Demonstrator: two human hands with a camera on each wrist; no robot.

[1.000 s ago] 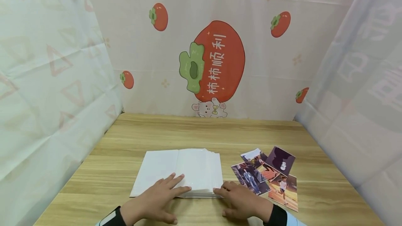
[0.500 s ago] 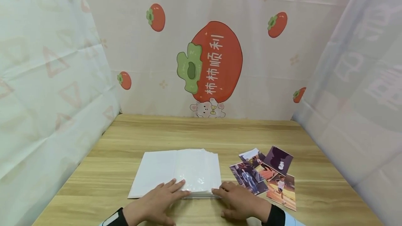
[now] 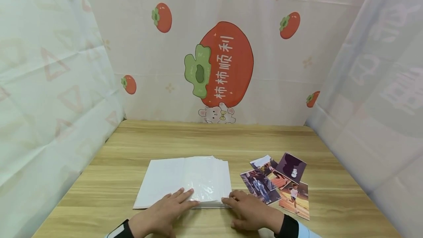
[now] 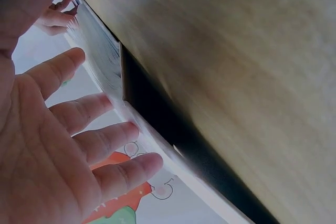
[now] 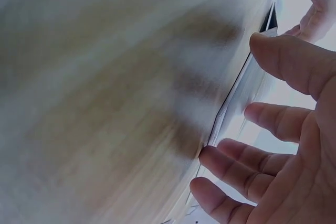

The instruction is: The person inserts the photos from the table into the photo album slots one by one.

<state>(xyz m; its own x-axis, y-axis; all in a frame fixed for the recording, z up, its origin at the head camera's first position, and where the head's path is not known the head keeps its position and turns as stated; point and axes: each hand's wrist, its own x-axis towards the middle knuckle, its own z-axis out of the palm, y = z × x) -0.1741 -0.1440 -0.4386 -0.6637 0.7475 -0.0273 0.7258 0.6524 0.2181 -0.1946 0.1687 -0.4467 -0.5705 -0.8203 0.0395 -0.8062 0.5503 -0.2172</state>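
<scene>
A white photo album (image 3: 165,179) lies spread on the wooden table, with a shiny clear sleeve page (image 3: 205,184) on its right half. My left hand (image 3: 165,210) rests at its front edge, fingers straight and spread over the lower middle. At the album's front right corner is my right hand (image 3: 249,208), index finger touching the page stack. The left wrist view shows the left hand (image 4: 58,145) palm-on, fingers apart beside the album's edge (image 4: 100,45). In the right wrist view the right hand (image 5: 294,156) has loosely bent fingers along the album edge (image 5: 236,98).
Several overlapping photos lie right of the album, among them a dark one (image 3: 290,167), a runner photo (image 3: 295,199) and a blue-figure photo (image 3: 260,186). White printed cloth (image 3: 158,61) stands behind the wooden table (image 3: 185,139) and along both sides.
The head view has shifted slightly, so everything sits a little further left. Both hands stay at the album's front edge, nearly still; the left thumb has drawn lower.
</scene>
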